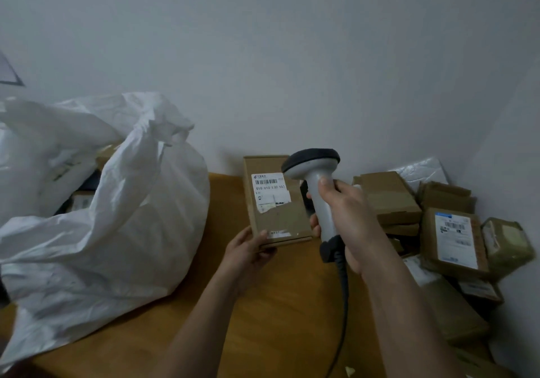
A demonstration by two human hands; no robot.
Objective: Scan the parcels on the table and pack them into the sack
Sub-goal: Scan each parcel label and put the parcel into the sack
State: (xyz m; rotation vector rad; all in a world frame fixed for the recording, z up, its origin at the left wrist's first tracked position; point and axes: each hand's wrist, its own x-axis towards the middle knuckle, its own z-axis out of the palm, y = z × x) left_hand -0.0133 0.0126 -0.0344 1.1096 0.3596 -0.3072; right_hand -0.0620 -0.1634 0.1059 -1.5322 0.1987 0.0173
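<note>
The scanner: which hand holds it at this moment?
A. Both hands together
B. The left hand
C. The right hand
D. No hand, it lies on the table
C. The right hand curls its fingers round the grey handle of the scanner, while the left hand holds the flat brown parcel by its lower edge, label facing up.

Plain pale grey wall (pixel 292 56) behind a wooden table (pixel 263 319); dim, even light
</note>
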